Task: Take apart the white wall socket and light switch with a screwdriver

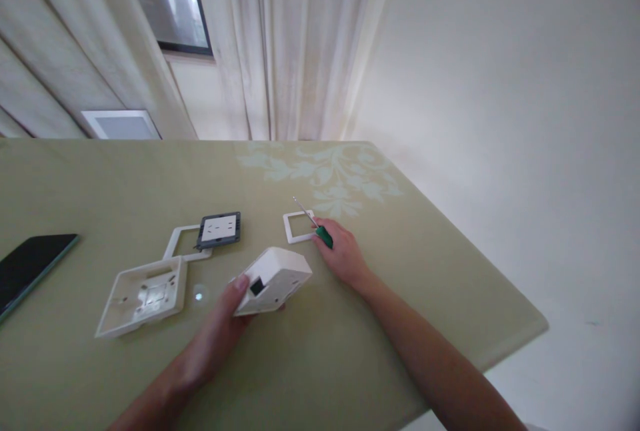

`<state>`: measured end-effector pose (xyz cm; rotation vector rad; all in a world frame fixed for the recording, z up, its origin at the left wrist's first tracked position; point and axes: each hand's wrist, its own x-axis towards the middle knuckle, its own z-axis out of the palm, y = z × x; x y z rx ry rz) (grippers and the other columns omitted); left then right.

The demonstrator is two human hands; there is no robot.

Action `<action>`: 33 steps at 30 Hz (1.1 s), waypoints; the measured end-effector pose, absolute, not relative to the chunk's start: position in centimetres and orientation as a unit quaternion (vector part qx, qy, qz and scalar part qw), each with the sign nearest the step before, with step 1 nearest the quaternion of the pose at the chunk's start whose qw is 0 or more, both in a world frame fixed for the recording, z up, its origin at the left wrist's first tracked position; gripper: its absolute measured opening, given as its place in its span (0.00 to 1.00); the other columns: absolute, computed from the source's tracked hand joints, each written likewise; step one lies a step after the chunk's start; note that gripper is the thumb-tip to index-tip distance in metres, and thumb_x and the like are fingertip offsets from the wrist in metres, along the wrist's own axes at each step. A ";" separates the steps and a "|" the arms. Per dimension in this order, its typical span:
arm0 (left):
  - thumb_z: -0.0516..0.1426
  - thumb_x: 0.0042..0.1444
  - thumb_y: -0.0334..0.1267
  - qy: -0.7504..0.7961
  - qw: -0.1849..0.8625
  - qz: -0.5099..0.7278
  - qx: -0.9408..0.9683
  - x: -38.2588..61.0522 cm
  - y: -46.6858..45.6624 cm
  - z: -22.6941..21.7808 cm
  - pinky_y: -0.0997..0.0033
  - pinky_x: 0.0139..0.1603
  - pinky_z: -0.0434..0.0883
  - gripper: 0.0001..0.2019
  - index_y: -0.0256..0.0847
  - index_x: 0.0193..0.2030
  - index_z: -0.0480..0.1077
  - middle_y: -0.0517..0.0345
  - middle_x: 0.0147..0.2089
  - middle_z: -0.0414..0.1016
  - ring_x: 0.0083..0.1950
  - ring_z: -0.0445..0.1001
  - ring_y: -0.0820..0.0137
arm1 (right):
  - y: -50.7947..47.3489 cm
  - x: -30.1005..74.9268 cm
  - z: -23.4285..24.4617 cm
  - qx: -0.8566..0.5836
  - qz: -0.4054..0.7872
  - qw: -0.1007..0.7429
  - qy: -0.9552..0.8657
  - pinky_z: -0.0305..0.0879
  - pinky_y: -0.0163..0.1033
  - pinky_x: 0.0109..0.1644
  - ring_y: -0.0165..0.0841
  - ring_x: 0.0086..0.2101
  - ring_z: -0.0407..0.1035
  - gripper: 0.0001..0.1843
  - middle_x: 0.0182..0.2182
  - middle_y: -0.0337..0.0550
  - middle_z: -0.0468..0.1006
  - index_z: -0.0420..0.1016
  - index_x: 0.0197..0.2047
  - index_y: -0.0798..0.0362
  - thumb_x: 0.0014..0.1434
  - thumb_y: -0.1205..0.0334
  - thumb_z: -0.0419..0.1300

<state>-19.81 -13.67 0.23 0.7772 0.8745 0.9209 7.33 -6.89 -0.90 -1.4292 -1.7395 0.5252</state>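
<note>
My left hand (220, 327) is closed round a white plastic wall box (275, 279), held tilted just above the green table (350, 351). My right hand (343, 254) rests on the table to its right, fingers wrapped round the green handle of a small screwdriver (315, 224). The screwdriver's thin metal shaft points away from me and crosses a square white frame (299, 226) lying flat.
An open white back box (145, 294) lies at the left. Behind it are a second white frame (183, 244) and a grey-rimmed socket insert (219, 229). A dark phone (30, 264) lies at the far left. The table edge runs diagonally at right.
</note>
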 end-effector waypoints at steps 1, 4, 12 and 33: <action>0.59 0.69 0.61 0.381 0.764 0.424 0.301 -19.8 -13.5 0.4 0.50 0.57 0.82 0.30 0.40 0.63 0.79 0.42 0.62 0.83 0.60 0.83 0.44 | -7.2 7.3 -0.5 -0.560 0.207 0.414 -0.687 0.70 0.52 0.66 0.45 0.56 0.78 0.14 0.54 0.52 0.85 0.80 0.56 0.49 0.68 0.59 0.63; 0.59 0.68 0.57 0.363 0.793 0.444 0.204 -19.7 -12.7 1.7 0.54 0.45 0.85 0.28 0.42 0.67 0.75 0.41 0.61 0.84 0.55 0.86 0.45 | -8.9 7.1 0.7 -0.534 0.223 0.435 -0.690 0.75 0.43 0.53 0.38 0.44 0.80 0.15 0.46 0.47 0.86 0.79 0.57 0.50 0.73 0.55 0.59; 0.58 0.67 0.61 0.420 0.717 0.494 0.259 -19.7 -12.0 2.2 0.51 0.50 0.85 0.31 0.44 0.69 0.72 0.42 0.66 0.81 0.63 0.81 0.44 | -12.4 6.8 1.8 -0.407 0.165 0.425 -0.791 0.76 0.40 0.51 0.36 0.44 0.81 0.18 0.45 0.46 0.86 0.74 0.60 0.47 0.68 0.65 0.62; 0.66 0.61 0.39 0.459 0.168 0.380 0.785 -21.1 -12.1 1.0 0.36 0.76 0.64 0.45 0.53 0.81 0.50 0.44 0.75 0.62 0.77 0.62 0.42 | -11.4 8.6 2.4 -0.407 0.099 0.444 -0.792 0.77 0.40 0.49 0.36 0.43 0.81 0.14 0.44 0.46 0.86 0.77 0.56 0.46 0.69 0.65 0.66</action>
